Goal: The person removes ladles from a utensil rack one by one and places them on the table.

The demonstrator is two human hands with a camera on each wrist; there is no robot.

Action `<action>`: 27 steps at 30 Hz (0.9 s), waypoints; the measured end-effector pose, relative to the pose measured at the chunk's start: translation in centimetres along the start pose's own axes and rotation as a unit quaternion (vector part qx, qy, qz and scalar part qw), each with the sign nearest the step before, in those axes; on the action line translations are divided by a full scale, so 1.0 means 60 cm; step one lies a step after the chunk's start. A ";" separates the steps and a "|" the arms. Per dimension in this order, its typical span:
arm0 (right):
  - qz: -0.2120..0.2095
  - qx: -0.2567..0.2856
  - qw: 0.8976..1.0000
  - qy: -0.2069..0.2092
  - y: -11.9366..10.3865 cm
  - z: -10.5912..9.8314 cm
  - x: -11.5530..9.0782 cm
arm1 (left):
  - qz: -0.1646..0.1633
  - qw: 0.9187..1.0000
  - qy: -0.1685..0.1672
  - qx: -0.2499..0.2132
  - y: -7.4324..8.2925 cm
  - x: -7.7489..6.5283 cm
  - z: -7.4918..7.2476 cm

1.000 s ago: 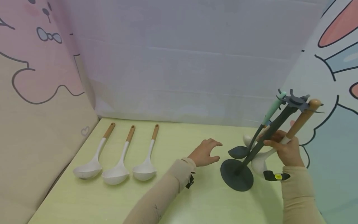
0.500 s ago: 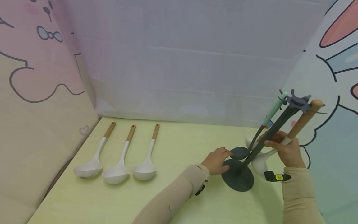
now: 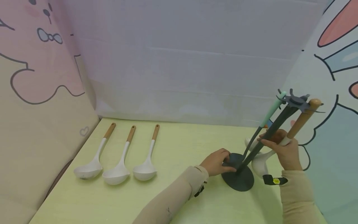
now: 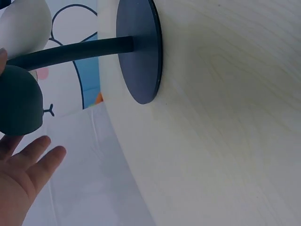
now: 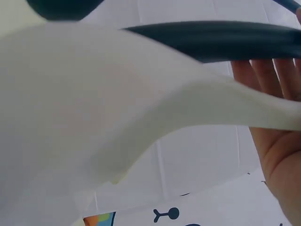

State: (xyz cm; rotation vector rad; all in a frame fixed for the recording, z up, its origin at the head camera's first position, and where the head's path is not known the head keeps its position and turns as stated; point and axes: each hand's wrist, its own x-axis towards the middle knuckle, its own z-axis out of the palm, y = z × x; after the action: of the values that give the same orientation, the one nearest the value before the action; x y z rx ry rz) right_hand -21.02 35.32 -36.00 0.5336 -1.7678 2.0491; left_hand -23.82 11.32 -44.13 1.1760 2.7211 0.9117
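A dark utensil stand (image 3: 279,122) leans to the right in the head view, above its round base (image 3: 237,182). My right hand (image 3: 286,152) grips its pole, thumb in front and fingers behind. On the stand hangs a dark ladle with a mint-green handle (image 3: 270,112). My left hand (image 3: 215,163) pinches this ladle's bowl (image 4: 19,101) between thumb and fingers. A white ladle with a wooden handle (image 3: 259,165) also hangs there, passing close to my right palm and filling much of the right wrist view. Another white utensil (image 3: 248,141) shows partly behind the pole.
Three white ladles with wooden handles lie in a row on the table's left: an outer one (image 3: 88,169), a middle one (image 3: 116,174) and an inner one (image 3: 144,169). A pale curtain (image 3: 181,77) closes off the back, with cartoon-printed sheets at both sides.
My left hand has moved right and taken hold of the dark ladle's bowl, which has shifted slightly left and down. My right hand keeps its grip on the pole.
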 end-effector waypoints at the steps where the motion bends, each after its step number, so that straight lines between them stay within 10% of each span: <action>1: 0.011 -0.024 0.999 0.023 -0.001 0.003 -0.002 | 0.002 1.000 -0.005 -0.005 0.000 0.000 -0.001; 9: 0.021 -0.097 0.976 0.191 0.001 0.022 -0.012 | 0.035 0.998 -0.032 -0.035 0.000 -0.004 -0.005; 19: -0.021 -0.187 0.955 0.229 0.002 0.026 -0.020 | -0.034 0.983 -0.054 -0.173 -0.004 -0.015 -0.008; 27: -0.042 -0.137 0.965 0.220 0.001 0.026 -0.026 | -0.062 0.972 -0.064 -0.217 -0.015 -0.027 -0.021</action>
State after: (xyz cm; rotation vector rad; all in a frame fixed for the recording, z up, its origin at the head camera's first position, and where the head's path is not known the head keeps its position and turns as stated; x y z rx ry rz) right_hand -19.68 33.71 -36.63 0.0582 -1.6797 1.6639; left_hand -23.57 9.10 -43.83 0.9305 2.2979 1.2754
